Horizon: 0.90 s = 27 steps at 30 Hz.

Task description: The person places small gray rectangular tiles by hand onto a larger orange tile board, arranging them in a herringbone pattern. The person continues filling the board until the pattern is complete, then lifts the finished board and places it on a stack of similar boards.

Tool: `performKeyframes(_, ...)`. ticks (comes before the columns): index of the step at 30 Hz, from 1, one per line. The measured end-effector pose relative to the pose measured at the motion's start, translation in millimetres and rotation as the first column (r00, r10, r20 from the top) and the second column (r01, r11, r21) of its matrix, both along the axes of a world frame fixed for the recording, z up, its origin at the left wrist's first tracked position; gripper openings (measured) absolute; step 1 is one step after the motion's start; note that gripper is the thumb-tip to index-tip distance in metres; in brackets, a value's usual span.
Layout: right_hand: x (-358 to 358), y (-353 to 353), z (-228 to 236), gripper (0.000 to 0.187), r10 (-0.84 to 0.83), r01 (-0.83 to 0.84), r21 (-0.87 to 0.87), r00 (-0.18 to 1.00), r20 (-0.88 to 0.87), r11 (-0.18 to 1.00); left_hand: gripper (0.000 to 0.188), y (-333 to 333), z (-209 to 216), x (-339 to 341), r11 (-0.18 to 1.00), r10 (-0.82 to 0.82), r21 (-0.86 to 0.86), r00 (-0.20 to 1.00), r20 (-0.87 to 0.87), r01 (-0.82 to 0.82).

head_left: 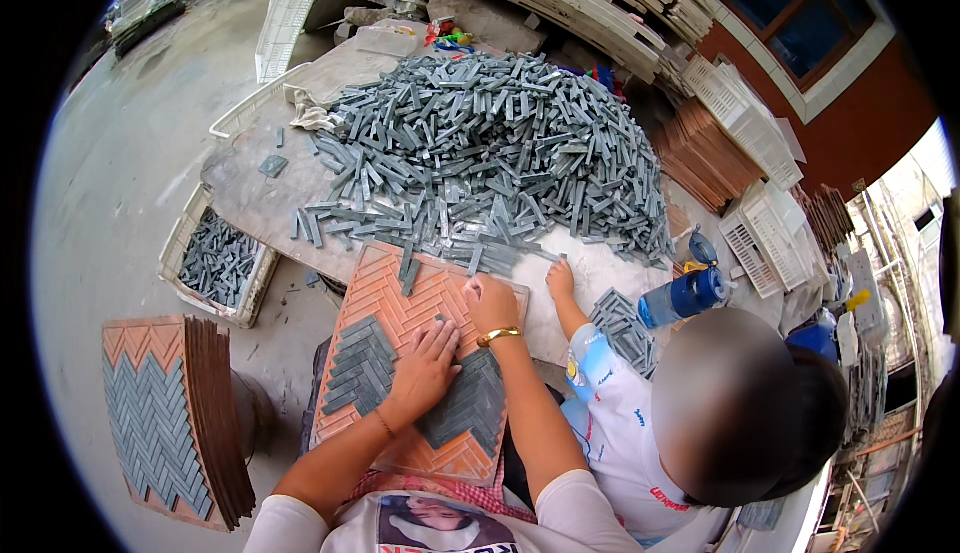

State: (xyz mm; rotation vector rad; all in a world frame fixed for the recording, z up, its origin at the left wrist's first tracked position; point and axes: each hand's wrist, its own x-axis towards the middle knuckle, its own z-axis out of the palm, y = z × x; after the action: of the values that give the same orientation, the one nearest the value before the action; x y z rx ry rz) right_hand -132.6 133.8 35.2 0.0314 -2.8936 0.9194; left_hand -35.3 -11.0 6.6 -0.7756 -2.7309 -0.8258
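An orange template board with herringbone grooves rests on my lap against the table's near edge. Dark grey stone strips fill part of its grooves, on the left and lower right. My left hand lies flat across the middle of the board, fingers stretched out. Beyond it, my right hand, with a gold bangle at the wrist, is closed over the board's bare upper right grooves; what its fingers hold, if anything, is hidden. A couple of loose strips lie on the board's upper edge.
A big heap of stone strips covers the table. Close on my right a person reaches onto the table, near a blue bottle. At left stand a crate of strips and a stack of template boards.
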Motion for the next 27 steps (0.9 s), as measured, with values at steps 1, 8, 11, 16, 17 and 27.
performKeyframes(1, -11, -2, 1, 0.017, -0.115, 0.113, -0.035, 0.992, -0.06, 0.993, 0.061, 1, -5, 0, 1.0, -0.005, -0.005, 1.0, 0.002, 0.005)
performKeyframes(8, -40, 0, -16, 0.026, -0.197, 0.198, -0.029, 0.98, 0.021, 0.98, 0.061, -2, -3, 1, 0.999, -0.018, -0.041, 1.0, 0.006, 0.018)
performKeyframes(11, -14, 13, -16, 0.022, -0.165, 0.195, -0.197, 0.973, 0.16, 0.961, 0.06, -2, 0, 4, 0.999, -0.018, -0.043, 1.0, 0.0, 0.018)
performKeyframes(16, 31, 15, -20, 0.016, 0.119, -0.042, -0.377, 0.976, 0.183, 0.925, 0.059, -2, -3, 5, 0.998, -0.006, -0.068, 1.0, -0.005, 0.005)
performKeyframes(17, 34, 13, -16, 0.016, 0.126, -0.058, -0.347, 0.976, 0.176, 0.936, 0.059, -3, -4, 4, 0.997, -0.002, -0.077, 1.0, -0.016, 0.001)
performKeyframes(27, 39, 5, -17, 0.013, 0.127, -0.123, -0.048, 0.988, 0.085, 0.991, 0.061, 0, 6, 5, 1.0, 0.004, -0.003, 0.999, 0.048, -0.003)
